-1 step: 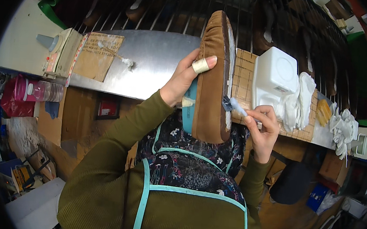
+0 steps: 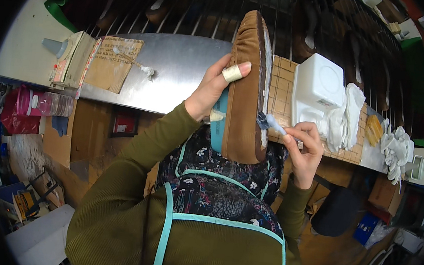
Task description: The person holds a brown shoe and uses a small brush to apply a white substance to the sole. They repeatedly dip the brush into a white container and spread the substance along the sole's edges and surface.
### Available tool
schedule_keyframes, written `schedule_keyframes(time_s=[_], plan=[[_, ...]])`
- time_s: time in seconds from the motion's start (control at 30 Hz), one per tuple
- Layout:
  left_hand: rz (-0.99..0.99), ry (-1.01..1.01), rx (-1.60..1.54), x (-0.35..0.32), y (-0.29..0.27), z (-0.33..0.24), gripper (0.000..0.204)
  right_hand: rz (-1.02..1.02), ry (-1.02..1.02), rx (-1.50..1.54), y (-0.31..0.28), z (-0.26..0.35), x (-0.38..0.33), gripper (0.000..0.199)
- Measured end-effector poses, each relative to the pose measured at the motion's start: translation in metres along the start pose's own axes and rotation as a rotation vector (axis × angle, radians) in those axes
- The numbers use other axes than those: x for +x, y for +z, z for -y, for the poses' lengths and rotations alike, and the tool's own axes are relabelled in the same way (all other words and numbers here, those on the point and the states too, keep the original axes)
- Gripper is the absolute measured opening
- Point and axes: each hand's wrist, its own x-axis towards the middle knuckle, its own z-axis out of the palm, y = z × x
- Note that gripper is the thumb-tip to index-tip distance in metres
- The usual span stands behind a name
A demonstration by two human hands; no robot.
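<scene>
My left hand [image 2: 214, 86] is closed round a brown suede-like shoe [image 2: 243, 97] on a blue shoe last [image 2: 218, 125]. White tape wraps its thumb, which presses the shoe's side. Toe up, the shoe stands on end with its underside turned right; a dark band and a whitish coat run along that edge. Between the thumb and fingers of my right hand [image 2: 302, 146] is a small brush [image 2: 274, 123] with a pale blue handle and dark head. The brush head touches the shoe's lower edge near the heel. The fingers behind the last are hidden.
A metal worktop [image 2: 167, 72] lies beyond my hands, with a cardboard piece [image 2: 108, 71] and a white-tipped stick [image 2: 146, 69]. To the right are a white plastic container [image 2: 320, 81], white gloves [image 2: 348, 117] and a yellow block [image 2: 374, 130]. Behind runs a barred rack [image 2: 223, 11] holding dark shoes.
</scene>
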Motion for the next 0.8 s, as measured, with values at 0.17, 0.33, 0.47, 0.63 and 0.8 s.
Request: schedule_keyframes(time_s=[0.17,0.33,0.47,0.63,0.8], plan=[[0.011,0.033,0.03,0.007,0.001,-0.004,0.064,-0.018,-0.018,0.031,-0.002,-0.003,0.008,0.014],[0.035,0.044,0.062,0.001,0.008,-0.001,0.068,-0.146,-0.118,-0.019,0.013,-0.007,0.026,0.014],[0.041,0.055,0.016,0.002,0.012,0.003,0.068,-0.308,-0.159,-0.078,0.022,-0.003,0.033,0.015],[0.056,0.081,0.012,0.004,0.01,0.003,0.067,-0.178,-0.13,-0.032,0.015,-0.004,0.023,0.015],[0.04,0.058,0.004,0.006,0.011,-0.001,0.064,-0.09,-0.083,0.018,0.007,-0.001,0.008,0.015]])
